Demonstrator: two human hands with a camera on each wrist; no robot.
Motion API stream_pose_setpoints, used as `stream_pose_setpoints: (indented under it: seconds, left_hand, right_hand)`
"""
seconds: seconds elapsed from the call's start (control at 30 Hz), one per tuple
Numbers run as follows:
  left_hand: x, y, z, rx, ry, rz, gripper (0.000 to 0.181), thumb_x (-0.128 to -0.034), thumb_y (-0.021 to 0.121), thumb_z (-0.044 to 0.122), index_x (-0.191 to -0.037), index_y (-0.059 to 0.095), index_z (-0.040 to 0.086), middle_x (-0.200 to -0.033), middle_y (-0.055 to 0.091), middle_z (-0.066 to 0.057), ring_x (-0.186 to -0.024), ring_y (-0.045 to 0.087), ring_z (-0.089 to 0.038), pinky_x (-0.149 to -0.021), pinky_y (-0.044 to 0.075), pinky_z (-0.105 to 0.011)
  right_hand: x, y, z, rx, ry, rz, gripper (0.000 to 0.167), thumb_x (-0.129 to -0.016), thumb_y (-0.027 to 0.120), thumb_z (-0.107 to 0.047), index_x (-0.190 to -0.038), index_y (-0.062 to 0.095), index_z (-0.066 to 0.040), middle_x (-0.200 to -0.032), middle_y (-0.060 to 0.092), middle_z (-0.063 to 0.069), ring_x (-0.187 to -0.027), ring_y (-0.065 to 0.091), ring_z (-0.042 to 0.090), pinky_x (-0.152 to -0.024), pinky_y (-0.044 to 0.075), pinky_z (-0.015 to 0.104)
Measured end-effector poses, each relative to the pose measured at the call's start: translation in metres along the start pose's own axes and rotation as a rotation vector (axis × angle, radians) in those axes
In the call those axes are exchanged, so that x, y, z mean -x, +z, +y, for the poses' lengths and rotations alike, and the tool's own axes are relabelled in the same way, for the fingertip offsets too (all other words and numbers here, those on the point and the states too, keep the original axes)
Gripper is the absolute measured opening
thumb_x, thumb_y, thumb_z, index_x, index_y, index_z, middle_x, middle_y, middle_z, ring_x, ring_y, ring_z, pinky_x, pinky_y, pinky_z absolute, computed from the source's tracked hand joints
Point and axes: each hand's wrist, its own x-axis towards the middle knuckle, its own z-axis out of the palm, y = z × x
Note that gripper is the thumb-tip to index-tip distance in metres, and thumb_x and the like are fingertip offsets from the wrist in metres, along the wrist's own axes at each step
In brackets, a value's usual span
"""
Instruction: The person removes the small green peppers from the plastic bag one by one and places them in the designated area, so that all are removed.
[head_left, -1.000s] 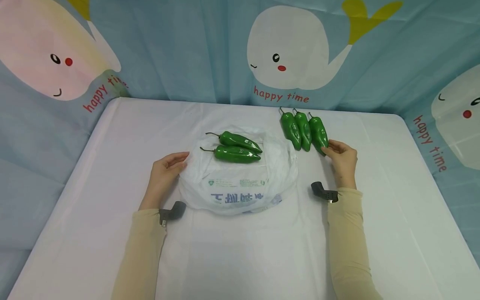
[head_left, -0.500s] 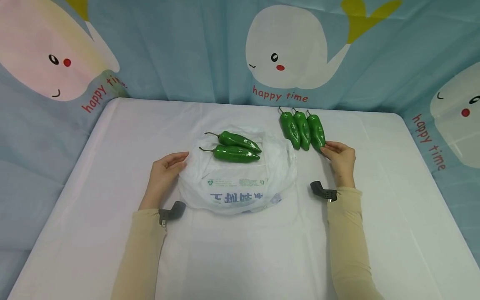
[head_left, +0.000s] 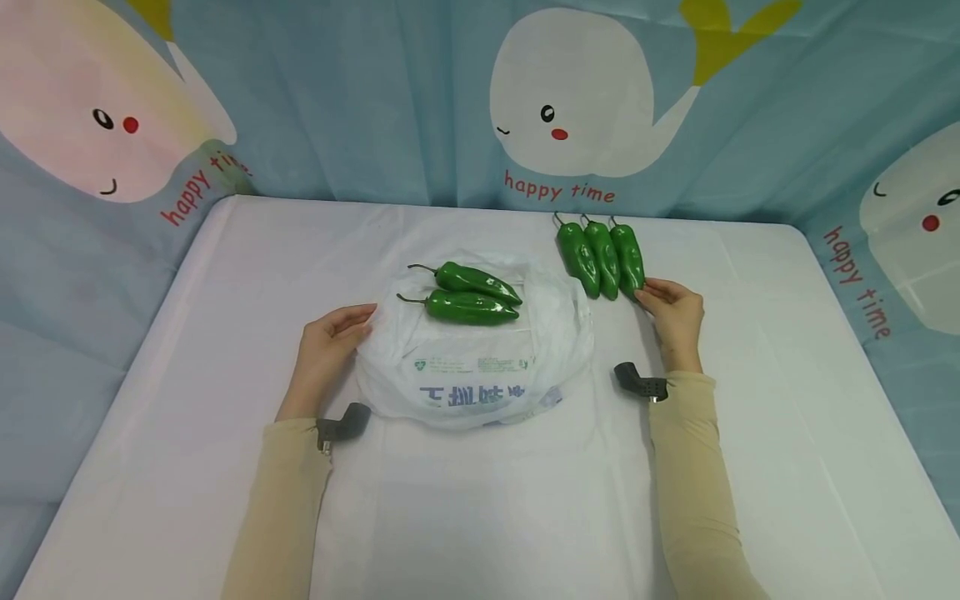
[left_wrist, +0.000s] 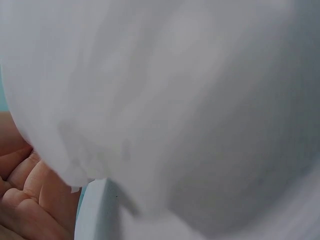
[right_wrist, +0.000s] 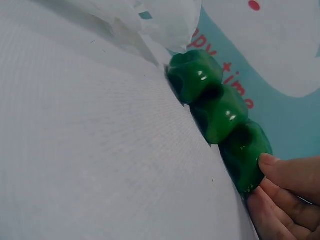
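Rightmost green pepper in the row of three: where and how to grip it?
Probably the thick body of the rightmost green pepper, coming from the right and above. Its left flank lies close against the middle green pepper; its right flank is free apart from the right hand at the tip. Stem is thin and tip tapers, so likely less hold there.

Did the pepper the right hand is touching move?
Yes, slightly: in the head view, the pepper at the right hand is closer to the table's back edge than before.
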Motion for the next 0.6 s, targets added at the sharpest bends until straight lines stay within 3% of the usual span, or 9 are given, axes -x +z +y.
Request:
stream_pose_setpoints:
  seconds: [0.6]
  left_hand:
    - [0.0010, 0.0000, 0.0003, 0.013, 0.014, -0.001, 0.035, -0.0930, 0.060, 0.012, -0.126, 0.059, 0.002, -0.124, 0.060, -0.014, -0.103, 0.060, -0.004, -0.085, 0.045, -0.011]
  right_hand:
    - [-0.0010, 0.0007, 0.0017, -0.041, -0.007, -0.011, 0.033, -0.082, 0.071, 0.000, -0.114, 0.064, 0.008, -0.083, 0.065, -0.007, -0.081, 0.061, 0.002, -0.072, 0.049, 0.011]
